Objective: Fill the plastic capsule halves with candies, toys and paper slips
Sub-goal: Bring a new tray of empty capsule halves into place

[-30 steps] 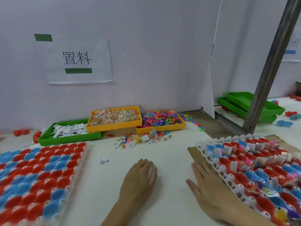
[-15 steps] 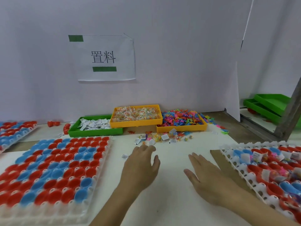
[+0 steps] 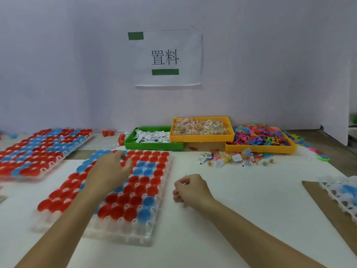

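Head view: left hand spread over capsule tray, right hand curled.

Red and blue plastic capsule halves in irregular patches across translucent white holder tray; mostly red, blue clustered top centre and lower right. Second white tray of capsule halves at left: red and blue in diagonal bands. Green rectangular tray with white paper slips, black print. Yellow-orange tray with clear-wrapped orange, yellow candies. Second yellow-orange tray with neon pink, blue, green, orange toys. White paper sign: black characters, two green bars. Brown cardboard sheet at right.
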